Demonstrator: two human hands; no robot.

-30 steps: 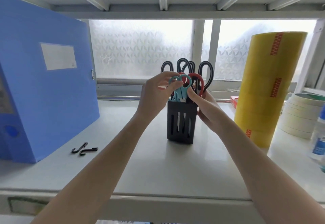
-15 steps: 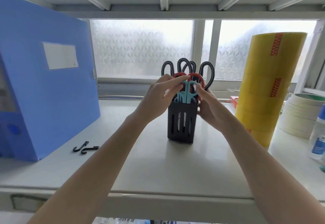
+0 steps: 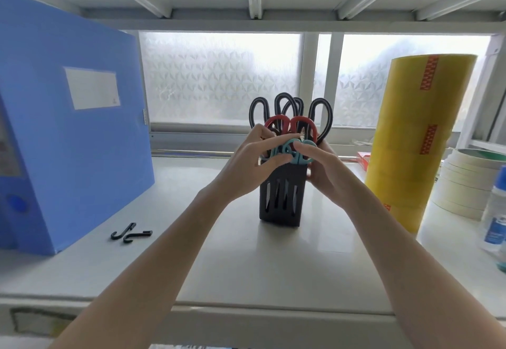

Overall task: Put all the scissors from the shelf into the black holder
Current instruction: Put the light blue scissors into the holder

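A black slotted holder (image 3: 282, 200) stands upright in the middle of the white shelf (image 3: 246, 272). Black-handled scissors (image 3: 320, 118) and red-handled scissors (image 3: 301, 126) stick up out of it. Teal-handled scissors (image 3: 287, 151) sit low at the holder's front rim, blades down inside. My left hand (image 3: 254, 167) has its fingers on the teal handles from the left. My right hand (image 3: 325, 170) touches the teal handles with its thumb and clasps the holder's right side.
A big blue file box (image 3: 68, 135) stands at the left. Two small black hooks (image 3: 130, 235) lie in front of it. At the right stand a tall yellow tape stack (image 3: 413, 140), cream tape rolls (image 3: 465, 181) and a clear bottle (image 3: 495, 220). A frosted window closes the back.
The teal scissors have sunk from above the rim down into the holder. Both hands followed them down and stayed on the handles.
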